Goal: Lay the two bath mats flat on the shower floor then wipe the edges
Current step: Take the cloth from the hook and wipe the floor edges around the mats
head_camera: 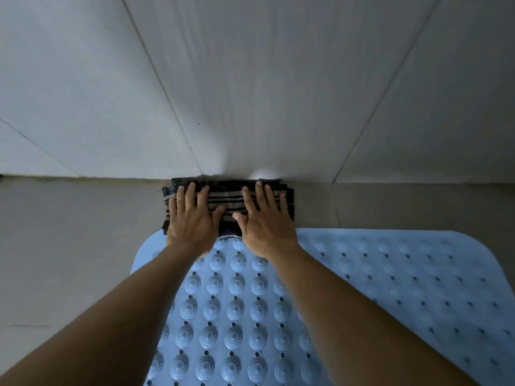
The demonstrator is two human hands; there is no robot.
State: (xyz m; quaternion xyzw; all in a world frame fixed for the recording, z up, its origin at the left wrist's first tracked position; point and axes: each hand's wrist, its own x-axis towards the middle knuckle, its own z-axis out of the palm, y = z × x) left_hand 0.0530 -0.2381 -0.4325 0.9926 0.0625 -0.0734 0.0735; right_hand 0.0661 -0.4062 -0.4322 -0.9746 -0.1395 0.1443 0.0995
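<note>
Pressing flat: two bare hands on one folded cloth at the foot of the wall.

Item 1. Cloth [229, 203], one, dark with pale stripes, folded into a rectangle. It lies on the beige floor [69, 246], its far edge against the joint where the floor meets the tiled wall [250, 79], its near edge just overlapping the far rim of the nearer mat.

Item 2. Left hand [192, 218], palm down, fingers spread and straight, resting on the left half of the cloth; nothing is gripped, the hand is flat and open.

Item 3. Right hand [264, 218], palm down, fingers spread, resting on the right half of the cloth; likewise flat and open, grasping nothing. The two thumbs point toward each other, near but apart.

Item 4. Bath mats, two, pale blue, both lying on the shower floor.
- Studded mat [237, 316]: rows of round raised discs and small dark holes, running under both forearms toward the camera.
- Smoother mat [418, 274]: shallow bumps and small dark holes, rounded corner at upper right. It lies to the right; where the two meet is hidden by the right forearm, so overlap cannot be told.

Item 5. Containers: none in view.
</note>
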